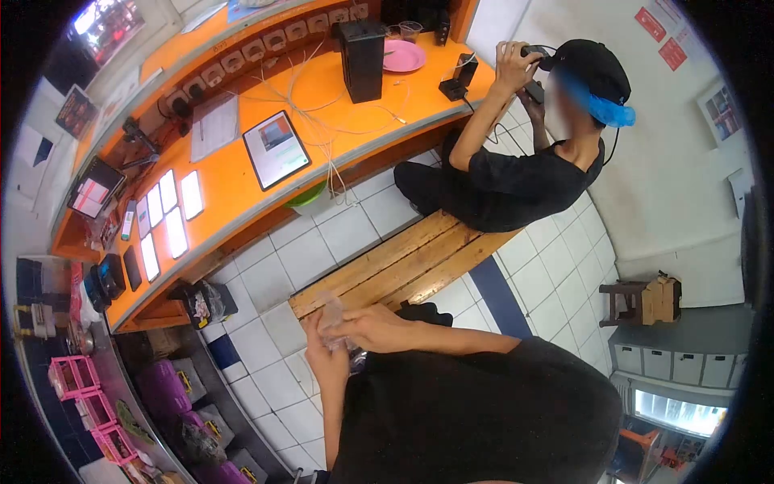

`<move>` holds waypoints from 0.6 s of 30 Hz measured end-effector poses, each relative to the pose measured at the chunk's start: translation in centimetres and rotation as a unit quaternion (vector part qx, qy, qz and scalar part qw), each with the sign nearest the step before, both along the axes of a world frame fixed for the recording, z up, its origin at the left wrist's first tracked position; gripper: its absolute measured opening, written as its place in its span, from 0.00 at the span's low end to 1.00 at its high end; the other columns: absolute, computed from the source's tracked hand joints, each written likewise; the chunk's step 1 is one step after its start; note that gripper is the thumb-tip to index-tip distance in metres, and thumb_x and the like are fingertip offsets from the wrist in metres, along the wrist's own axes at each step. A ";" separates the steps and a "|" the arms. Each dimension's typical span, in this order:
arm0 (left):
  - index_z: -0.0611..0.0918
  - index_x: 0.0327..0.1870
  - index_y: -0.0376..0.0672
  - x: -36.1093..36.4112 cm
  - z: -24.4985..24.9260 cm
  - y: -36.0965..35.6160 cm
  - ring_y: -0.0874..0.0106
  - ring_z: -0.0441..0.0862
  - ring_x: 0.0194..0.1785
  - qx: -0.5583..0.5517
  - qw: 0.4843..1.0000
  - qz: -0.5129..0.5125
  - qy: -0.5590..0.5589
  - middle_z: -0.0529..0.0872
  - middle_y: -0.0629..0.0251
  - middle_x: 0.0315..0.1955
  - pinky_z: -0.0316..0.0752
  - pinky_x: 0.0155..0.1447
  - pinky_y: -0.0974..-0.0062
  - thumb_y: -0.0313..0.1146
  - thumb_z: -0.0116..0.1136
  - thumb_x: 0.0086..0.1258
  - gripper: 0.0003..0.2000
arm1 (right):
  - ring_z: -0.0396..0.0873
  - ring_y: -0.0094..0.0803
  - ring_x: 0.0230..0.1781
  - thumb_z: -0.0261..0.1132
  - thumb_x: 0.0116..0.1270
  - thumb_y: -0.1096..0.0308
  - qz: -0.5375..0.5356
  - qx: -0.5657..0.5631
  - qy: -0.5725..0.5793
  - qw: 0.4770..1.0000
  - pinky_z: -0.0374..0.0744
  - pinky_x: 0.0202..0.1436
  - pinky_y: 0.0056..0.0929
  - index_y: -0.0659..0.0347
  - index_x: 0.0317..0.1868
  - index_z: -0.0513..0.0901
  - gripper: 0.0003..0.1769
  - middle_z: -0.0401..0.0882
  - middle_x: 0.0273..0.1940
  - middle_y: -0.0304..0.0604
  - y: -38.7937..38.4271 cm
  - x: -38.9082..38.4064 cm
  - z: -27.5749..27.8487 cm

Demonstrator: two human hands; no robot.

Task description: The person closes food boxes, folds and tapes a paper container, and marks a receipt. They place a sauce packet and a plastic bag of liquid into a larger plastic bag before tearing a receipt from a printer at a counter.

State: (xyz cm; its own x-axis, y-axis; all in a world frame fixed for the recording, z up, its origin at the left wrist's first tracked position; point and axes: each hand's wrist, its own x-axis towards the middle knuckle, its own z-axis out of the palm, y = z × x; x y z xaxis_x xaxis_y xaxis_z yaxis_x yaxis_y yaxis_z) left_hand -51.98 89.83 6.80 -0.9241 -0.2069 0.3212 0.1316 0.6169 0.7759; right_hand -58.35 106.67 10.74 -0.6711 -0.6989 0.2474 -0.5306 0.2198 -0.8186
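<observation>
Close together in front of the black shirt, both hands are on a clear, crinkled plastic piece [331, 313]. My left hand [324, 355] has its fingers bent around the lower side of the plastic. From the right, my right hand [372, 329] reaches across with its fingers closed on the same plastic. Something small and shiny shows just below the hands, too small to make out. Under and behind them are the wooden bench [403, 262] and the white floor tiles.
An orange counter [234, 181] holds several lit phones [176, 231], a tablet [276, 150], cables, a black box [362, 64] and a pink plate [403, 56]. Another person [528, 173] sits on the bench, hands raised to a head-worn device. Pink baskets [95, 407] stand lower left.
</observation>
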 end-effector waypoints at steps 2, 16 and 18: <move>0.74 0.70 0.43 0.2 3.5 1.0 0.69 0.77 0.23 0.026 0.992 0.041 -0.117 0.80 0.63 0.19 0.72 0.32 0.66 0.20 0.58 0.63 0.29 | 0.85 0.50 0.41 0.60 0.66 0.73 0.040 0.128 -0.025 0.991 0.81 0.41 0.47 0.42 0.70 0.76 0.31 0.84 0.42 0.51 0.5 -0.5 2.0; 0.77 0.69 0.38 2.4 2.9 -1.5 0.85 0.63 0.17 0.272 0.917 0.230 -0.182 0.70 0.78 0.15 0.58 0.22 0.82 0.14 0.56 0.61 0.30 | 0.85 0.57 0.41 0.62 0.63 0.73 -0.189 0.084 -0.037 0.978 0.83 0.42 0.53 0.47 0.64 0.76 0.27 0.86 0.41 0.54 2.0 0.4 0.6; 0.78 0.67 0.38 2.2 3.2 -1.3 0.86 0.61 0.17 0.306 0.903 0.245 -0.175 0.68 0.79 0.15 0.55 0.21 0.81 0.15 0.58 0.62 0.28 | 0.85 0.52 0.48 0.62 0.59 0.77 -0.178 0.131 -0.148 0.964 0.82 0.51 0.47 0.55 0.61 0.79 0.26 0.85 0.48 0.54 2.1 0.3 0.8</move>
